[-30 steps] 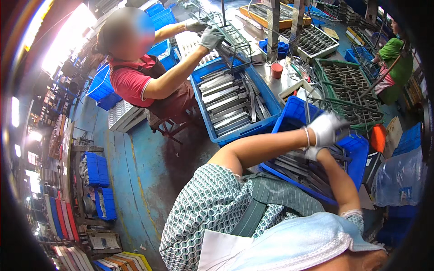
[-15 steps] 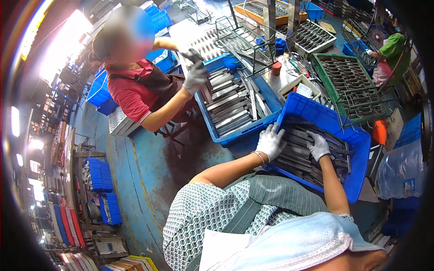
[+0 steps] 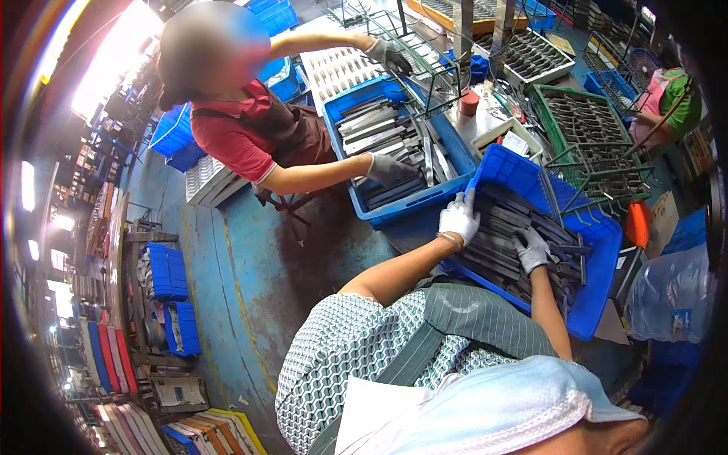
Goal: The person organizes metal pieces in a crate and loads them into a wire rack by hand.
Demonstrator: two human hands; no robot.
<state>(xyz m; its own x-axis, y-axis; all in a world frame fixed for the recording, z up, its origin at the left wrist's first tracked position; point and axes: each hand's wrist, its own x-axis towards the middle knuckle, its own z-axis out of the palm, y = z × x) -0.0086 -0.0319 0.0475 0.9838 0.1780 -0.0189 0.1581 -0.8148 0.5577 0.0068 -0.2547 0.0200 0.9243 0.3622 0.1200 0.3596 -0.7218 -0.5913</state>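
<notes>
Both gloved hands are in the blue crate (image 3: 599,265) of dark metal strips (image 3: 500,235) at right: left hand (image 3: 459,218) fingers spread on its near-left rim, right hand (image 3: 531,250) loosely curled over the strips.

I am in a factory workshop. Blue plastic crates (image 3: 599,250) full of dark metal strips (image 3: 508,235) sit all around me. More blue bins (image 3: 168,271) are stacked on the painted concrete floor (image 3: 250,280), and a co-worker (image 3: 250,136) in gloves sorts parts nearby.
</notes>
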